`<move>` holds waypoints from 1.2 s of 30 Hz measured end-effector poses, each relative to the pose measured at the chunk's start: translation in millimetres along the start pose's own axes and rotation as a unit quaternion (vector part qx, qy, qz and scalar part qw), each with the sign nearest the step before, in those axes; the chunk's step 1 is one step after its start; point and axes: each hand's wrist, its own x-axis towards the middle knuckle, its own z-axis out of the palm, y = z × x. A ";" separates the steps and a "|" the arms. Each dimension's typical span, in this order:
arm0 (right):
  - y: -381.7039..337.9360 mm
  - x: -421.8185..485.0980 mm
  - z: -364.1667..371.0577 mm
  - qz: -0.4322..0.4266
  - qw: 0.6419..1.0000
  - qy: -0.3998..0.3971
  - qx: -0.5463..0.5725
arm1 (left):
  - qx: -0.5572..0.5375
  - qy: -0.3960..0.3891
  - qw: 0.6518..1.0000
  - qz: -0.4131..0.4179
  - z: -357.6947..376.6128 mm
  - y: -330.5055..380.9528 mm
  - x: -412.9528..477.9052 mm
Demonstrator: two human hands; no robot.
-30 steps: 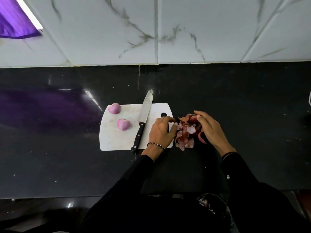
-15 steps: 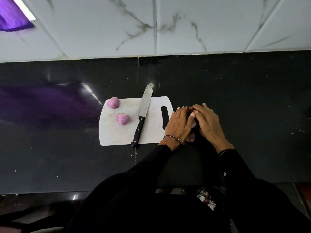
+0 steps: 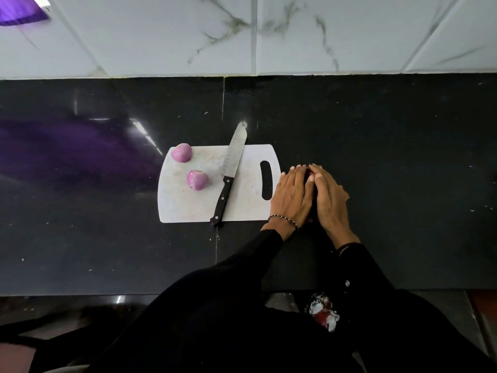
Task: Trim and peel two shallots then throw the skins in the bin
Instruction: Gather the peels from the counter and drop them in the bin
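Two peeled pink shallots (image 3: pixel 182 152) (image 3: pixel 197 180) lie on the left part of a white cutting board (image 3: pixel 188 208). A black-handled knife (image 3: pixel 228 175) rests diagonally across the board. Just right of the board, my left hand (image 3: pixel 293 196) and my right hand (image 3: pixel 332 200) lie side by side on the black counter, fingers fairly straight, cupped over the pile of shallot skins (image 3: pixel 311 174). The skins are almost wholly hidden; a pink sliver shows between the fingertips and a brown flake sticks out at the right hand's edge.
The black counter (image 3: pixel 403 157) runs to a white marble-tiled wall (image 3: pixel 295 36) behind. Below the counter's front edge, between my black sleeves, crumpled white and red scraps (image 3: pixel 322 314) show in a dark opening.
My two hands have closed in from either side of the spread skin pile until they meet and cover it. The shallots, board and knife have not moved.
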 end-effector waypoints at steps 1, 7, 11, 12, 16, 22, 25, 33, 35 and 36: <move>-3.3 -2.7 2.2 0.000 1.000 0.004 0.009 | -0.012 0.001 1.000 -0.001 1.9 2.0 -2.5; -13.8 -13.1 14.4 0.086 0.982 0.047 0.159 | -0.164 0.024 0.984 -0.063 9.2 14.1 -11.3; -27.5 -25.0 21.0 0.118 0.946 0.111 0.280 | -0.276 0.045 0.955 -0.100 8.8 16.6 -14.3; -29.0 -25.7 23.7 0.118 0.942 0.128 0.289 | -0.305 0.051 0.945 -0.110 7.5 17.2 -15.0; -26.3 -24.2 32.1 0.136 0.923 0.153 0.326 | -0.377 0.052 0.911 -0.161 4.3 20.9 -19.4; -32.7 -30.1 38.4 0.186 0.875 0.178 0.409 | -0.474 0.047 0.843 -0.249 -8.8 25.2 -22.7; -37.7 -38.5 40.8 0.202 0.859 0.186 0.433 | -0.492 0.054 0.827 -0.265 -11.2 24.6 -28.5; -43.5 -60.0 43.2 0.204 0.853 0.188 0.442 | -0.526 0.067 0.804 -0.269 -16.6 31.2 -50.2; -43.0 -66.7 42.8 0.204 0.853 0.185 0.443 | -0.534 0.070 0.799 -0.268 -16.1 32.5 -56.7; -43.8 -69.9 42.4 0.204 0.853 0.184 0.443 | -0.539 0.074 0.794 -0.270 -16.2 33.6 -59.7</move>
